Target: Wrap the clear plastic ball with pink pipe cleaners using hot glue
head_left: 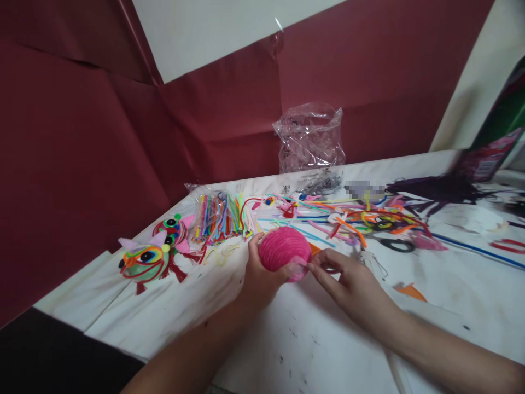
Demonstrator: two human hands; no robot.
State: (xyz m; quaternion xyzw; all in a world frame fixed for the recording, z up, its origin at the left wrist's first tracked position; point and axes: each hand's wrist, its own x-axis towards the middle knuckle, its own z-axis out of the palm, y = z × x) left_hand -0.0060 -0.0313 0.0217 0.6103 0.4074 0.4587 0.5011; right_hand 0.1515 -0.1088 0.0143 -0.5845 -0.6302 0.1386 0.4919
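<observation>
My left hand [262, 273] is wrapped round a small pink ribbed ball, like a paper lantern [284, 247], and holds it above the white table. Its thumb lies across the lantern's lower front, beside a paler pink patch [298, 267]. At the lantern's lower right edge, my right hand [342, 276] is closed in a pinch. Whatever sits between those fingertips is too small to make out. An orange piece [315, 249] shows partly behind the lantern and the right fingers.
Two decorated animal-faced lanterns [147, 261] with red tassels stand at the left. A bundle of coloured pipe cleaners [217, 216] lies behind my hands, with more scattered rightward. Black-handled scissors [396, 245] lie at right. A clear plastic bag [311, 139] stands against the red backdrop [229, 109].
</observation>
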